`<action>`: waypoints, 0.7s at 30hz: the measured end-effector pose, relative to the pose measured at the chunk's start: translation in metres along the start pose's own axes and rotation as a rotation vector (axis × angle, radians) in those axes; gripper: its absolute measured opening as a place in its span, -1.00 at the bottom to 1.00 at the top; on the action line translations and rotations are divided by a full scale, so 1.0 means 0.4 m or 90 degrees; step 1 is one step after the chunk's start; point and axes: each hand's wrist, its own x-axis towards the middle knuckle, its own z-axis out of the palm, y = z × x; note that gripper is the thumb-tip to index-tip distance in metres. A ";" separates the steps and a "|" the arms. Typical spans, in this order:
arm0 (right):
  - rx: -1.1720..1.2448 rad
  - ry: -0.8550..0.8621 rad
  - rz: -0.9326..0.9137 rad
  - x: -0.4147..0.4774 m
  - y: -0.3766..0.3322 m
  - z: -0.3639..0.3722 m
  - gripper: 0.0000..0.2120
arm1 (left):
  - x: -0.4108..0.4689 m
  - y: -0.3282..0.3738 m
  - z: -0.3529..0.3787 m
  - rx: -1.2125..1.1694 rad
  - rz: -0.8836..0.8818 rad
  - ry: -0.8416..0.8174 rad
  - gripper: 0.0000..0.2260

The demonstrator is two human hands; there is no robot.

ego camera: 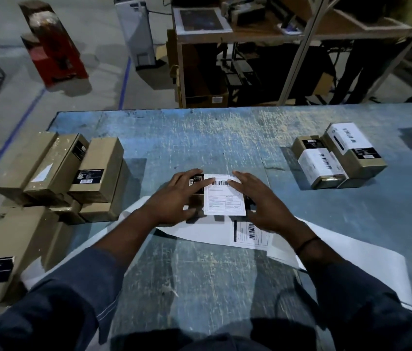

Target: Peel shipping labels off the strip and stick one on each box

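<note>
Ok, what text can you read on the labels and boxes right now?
No words can be read for sure.
Centre label: barcode, print blurred.
Strip label: barcode, print too small.
Black stickers on left boxes: too small.
White labels on right boxes: barcodes, print blurred.

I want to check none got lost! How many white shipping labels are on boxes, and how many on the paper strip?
Labels on the right-side boxes: 2
Label on the box under both hands: 1
Label on the strip: 1
Total: 4
</note>
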 end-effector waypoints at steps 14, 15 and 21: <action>0.199 0.030 0.125 0.132 -0.011 -0.079 -0.60 | 0.096 0.002 -0.068 -0.213 -0.019 0.024 -0.50; 0.198 0.017 0.116 0.136 -0.012 -0.081 -0.56 | 0.103 0.008 -0.066 -0.203 -0.011 0.026 -0.43; 0.210 -0.034 0.092 0.147 0.003 -0.080 -0.37 | 0.120 0.009 -0.054 -0.234 -0.007 0.079 -0.42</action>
